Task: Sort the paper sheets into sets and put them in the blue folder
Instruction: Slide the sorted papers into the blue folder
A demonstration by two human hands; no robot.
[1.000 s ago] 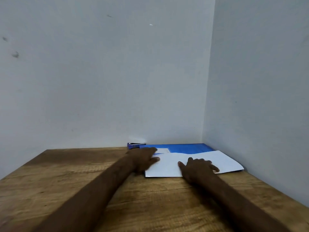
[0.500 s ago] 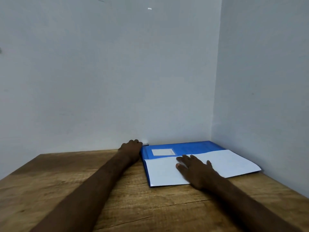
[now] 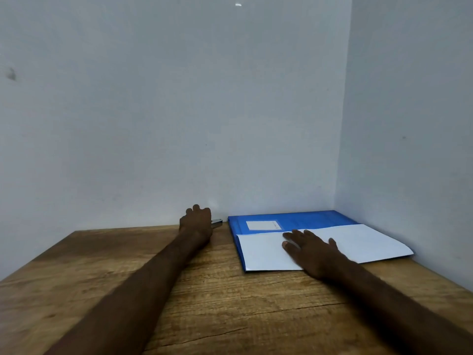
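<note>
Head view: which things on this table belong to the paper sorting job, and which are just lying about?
Job:
blue folder
paper sheets lying on it
right hand, flat on the sheets
left hand, by the wall

Lying about:
small metal-tipped object, mostly hidden by the left hand, not named in the task
wooden table
</note>
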